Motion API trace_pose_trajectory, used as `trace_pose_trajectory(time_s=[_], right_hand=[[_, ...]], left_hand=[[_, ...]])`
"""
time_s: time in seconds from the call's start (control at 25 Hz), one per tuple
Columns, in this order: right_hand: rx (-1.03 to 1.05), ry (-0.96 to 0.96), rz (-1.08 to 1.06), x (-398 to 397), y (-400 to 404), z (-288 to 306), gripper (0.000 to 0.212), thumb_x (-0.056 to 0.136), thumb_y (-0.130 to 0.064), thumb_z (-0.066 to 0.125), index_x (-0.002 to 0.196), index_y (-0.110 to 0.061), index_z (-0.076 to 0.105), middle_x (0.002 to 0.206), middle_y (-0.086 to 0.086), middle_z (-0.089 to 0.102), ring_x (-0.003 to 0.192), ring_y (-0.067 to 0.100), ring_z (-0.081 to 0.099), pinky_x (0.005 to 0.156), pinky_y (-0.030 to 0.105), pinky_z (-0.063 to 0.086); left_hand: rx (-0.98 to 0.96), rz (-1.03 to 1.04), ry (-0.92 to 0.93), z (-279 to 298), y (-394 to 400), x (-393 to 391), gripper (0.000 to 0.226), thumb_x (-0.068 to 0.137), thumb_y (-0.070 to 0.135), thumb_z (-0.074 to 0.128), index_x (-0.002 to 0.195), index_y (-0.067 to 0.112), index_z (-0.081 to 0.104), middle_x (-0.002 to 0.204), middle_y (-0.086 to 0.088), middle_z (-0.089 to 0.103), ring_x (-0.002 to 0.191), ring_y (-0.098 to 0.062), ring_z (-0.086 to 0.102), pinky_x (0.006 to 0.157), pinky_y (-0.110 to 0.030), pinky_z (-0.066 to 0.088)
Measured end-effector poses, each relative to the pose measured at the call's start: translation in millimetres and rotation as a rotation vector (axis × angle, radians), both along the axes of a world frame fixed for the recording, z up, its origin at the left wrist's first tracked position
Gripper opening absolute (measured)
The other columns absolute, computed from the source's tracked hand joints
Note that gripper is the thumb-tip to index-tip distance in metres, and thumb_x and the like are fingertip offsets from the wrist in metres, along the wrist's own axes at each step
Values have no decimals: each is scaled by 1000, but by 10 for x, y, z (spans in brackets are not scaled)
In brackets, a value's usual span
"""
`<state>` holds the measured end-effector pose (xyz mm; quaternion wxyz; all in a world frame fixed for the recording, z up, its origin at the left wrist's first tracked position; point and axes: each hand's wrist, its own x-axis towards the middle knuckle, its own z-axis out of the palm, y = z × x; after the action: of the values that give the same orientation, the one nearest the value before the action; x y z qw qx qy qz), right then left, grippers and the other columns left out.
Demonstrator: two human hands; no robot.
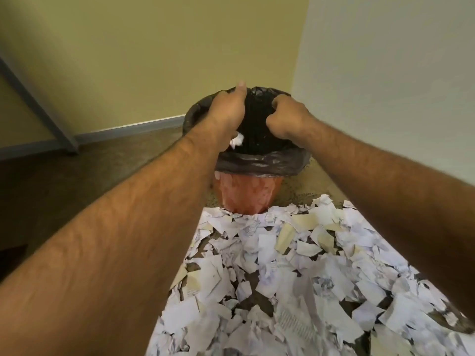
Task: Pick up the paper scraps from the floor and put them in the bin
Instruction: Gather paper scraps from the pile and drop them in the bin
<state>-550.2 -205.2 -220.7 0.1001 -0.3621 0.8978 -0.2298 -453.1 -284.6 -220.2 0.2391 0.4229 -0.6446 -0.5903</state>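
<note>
A reddish bin lined with a black bag stands on the floor in the corner. Both my hands are over its mouth. My left hand is curled, thumb up, with a bit of white paper showing under its palm inside the bag. My right hand is curled knuckles-up at the bag's right side; its fingers point down into the bin and what they hold is hidden. A thick heap of torn white paper scraps covers the floor in front of the bin, touching its base.
A yellow wall is behind the bin and a pale wall is to its right. A grey metal leg slants down at far left. Bare speckled floor lies left of the bin.
</note>
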Motion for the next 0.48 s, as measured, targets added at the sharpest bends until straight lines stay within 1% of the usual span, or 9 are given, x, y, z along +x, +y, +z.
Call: trace_pose_trajectory(time_s=[0.04,0.08,0.12,0.2,0.24,0.28,0.36,0.4,0.48], right_hand=[[-14,18,5,36,34,3,50,91,-10,53,140,-11,43,136,11,53,118,29,54,85,33,47],[-42,48,13,86,63,8,49,90,-9,54,139,-11,45,134,11,54,116,29,55,87,34,48],[-85,90,27,159,86,11,47,90,-8,55,136,-12,47,130,11,57,114,28,56,87,34,48],[-222,184,75,327,124,8,40,91,-12,57,130,-14,52,124,8,61,110,25,58,86,31,47],[-314,236,109,435,146,-3,35,92,-15,57,126,-14,55,121,6,62,108,23,58,86,29,47],[-411,297,161,548,174,-15,30,92,-19,57,121,-15,58,117,4,64,105,21,60,88,30,49],[-565,370,319,874,191,-135,24,90,-23,58,111,-14,62,107,2,66,97,17,61,86,32,51],[-592,369,391,1014,227,-226,23,89,-23,58,109,-14,62,104,2,65,94,16,60,84,32,52],[-533,303,533,1411,316,-548,22,89,-24,59,108,-13,62,101,2,64,91,15,58,81,34,52]], left_hand=[[-69,4,12,-25,-18,79,48,97,51,44,131,17,50,113,0,59,115,-27,57,98,-48,50],[-142,31,33,-47,-30,182,35,95,48,51,114,19,59,101,2,61,107,-25,62,94,-47,54],[-192,72,66,-67,-46,314,27,92,45,57,102,21,63,96,2,65,95,-20,66,86,-45,58],[-250,151,120,-96,-81,619,13,88,36,65,88,22,66,88,0,71,75,-14,67,68,-37,62],[-292,189,129,-111,-105,798,9,88,31,66,84,23,66,85,-1,72,69,-13,67,62,-34,61],[-347,218,122,-126,-133,974,7,87,27,67,81,23,67,83,-1,72,67,-14,67,60,-33,60],[-438,249,50,-235,-238,1429,6,85,26,68,80,24,67,82,-1,72,73,-18,69,66,-39,61],[-464,234,-9,-307,-258,1611,4,85,27,68,81,24,68,84,-1,72,78,-20,69,71,-42,61],[-476,191,-192,-539,-287,2079,8,86,27,68,90,21,70,90,1,71,84,-18,68,79,-40,60]])
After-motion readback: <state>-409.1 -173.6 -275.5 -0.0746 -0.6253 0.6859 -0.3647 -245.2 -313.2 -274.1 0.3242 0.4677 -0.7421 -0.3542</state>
